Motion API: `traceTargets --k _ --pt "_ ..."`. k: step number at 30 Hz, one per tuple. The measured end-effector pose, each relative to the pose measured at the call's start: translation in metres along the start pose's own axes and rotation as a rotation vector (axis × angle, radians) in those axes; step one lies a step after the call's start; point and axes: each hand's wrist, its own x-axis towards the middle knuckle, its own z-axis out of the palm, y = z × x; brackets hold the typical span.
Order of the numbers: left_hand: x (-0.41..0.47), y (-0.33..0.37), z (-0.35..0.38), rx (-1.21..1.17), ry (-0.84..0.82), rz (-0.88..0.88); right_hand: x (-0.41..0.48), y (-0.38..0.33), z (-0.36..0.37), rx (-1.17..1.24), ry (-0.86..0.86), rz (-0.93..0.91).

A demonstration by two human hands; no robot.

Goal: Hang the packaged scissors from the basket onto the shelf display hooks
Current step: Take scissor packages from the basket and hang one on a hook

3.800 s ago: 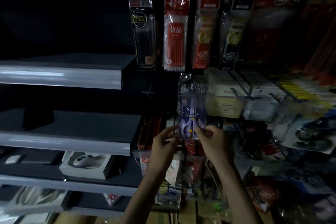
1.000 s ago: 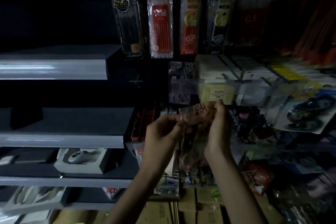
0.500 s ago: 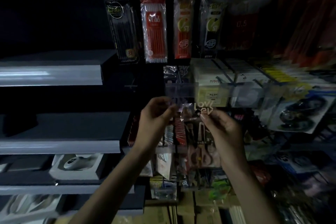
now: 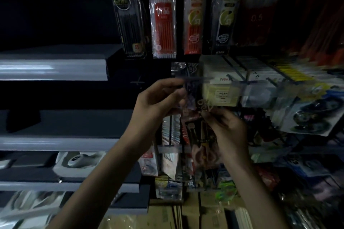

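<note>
While the light is poor and the frame smeared, the step reads as threading the pack's hang-hole onto a hook. Left hand (image 4: pixel 158 104) is raised with fingers curled, pinching the top left corner of the scissors pack (image 4: pixel 203 152). Right hand (image 4: pixel 229 128) pinches the top right edge, a little lower. The hands are apart and the clear pack hangs between them, its pink handles at the bottom. The pack top sits just below the display hook (image 4: pixel 191 81), which carries a clear ticket strip across its front; whether the hole has caught the prong I cannot tell. To do it well, I judge: keep the header taut and level between both pinches, lift it over the strip, find the prong tip with the hole, then slide straight back — a slack header would fold and miss. Containers: the basket is not in view. A white open box (image 4: pixel 61 163) on the lower left shelf (image 4: pixel 55 143) holds one pale rounded item. Cardboard cartons (image 4: pixel 188 215) sit at the bottom, contents not readable. Pen packs (image 4: pixel 163 15) hang on the row above.
</note>
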Motion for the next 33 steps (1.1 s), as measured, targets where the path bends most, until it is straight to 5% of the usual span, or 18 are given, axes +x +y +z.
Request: traceTargets --k 33 --pt "0.004 0.01 -0.009 0.224 -0.079 0.033 0.046 -0.001 0.057 0.115 0.106 -0.061"
